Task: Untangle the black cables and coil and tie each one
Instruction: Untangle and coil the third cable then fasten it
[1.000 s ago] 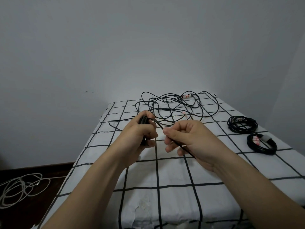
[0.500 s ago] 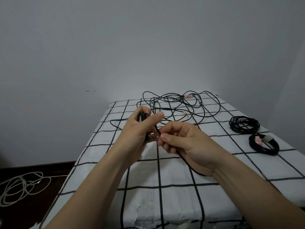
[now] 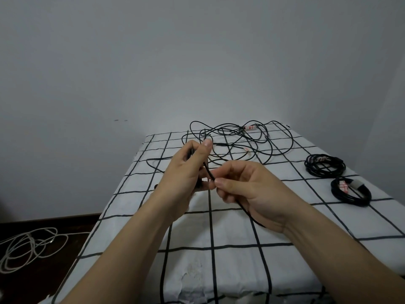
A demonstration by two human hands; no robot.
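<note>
Head view, and both hands are up over the middle of the table (image 3: 219, 238), which wears a white cloth with a black grid. The left hand (image 3: 184, 172) is clenched round a small bunch of black cable (image 3: 209, 173), thumb on top, dark loops just peeking out of the fist. The right hand (image 3: 252, 189) sits just beside it, its fingers (image 3: 226, 183) pinching the same cable. Thumb and forefinger nip the short taut run between the two hands, and the line carries on under the palm and out by the wrist.

At the far end of the table lies the tangle (image 3: 238, 139), loose black loops crossing one another, small red-and-white tags among them. Near the table's right edge sit the far coil (image 3: 324, 166) and the near coil (image 3: 350, 193), both black and close together; whether they touch, I cannot tell. On the dark floor (image 3: 72, 229) left of the table, a white cable (image 3: 28, 246) sprawls in loose loops.
</note>
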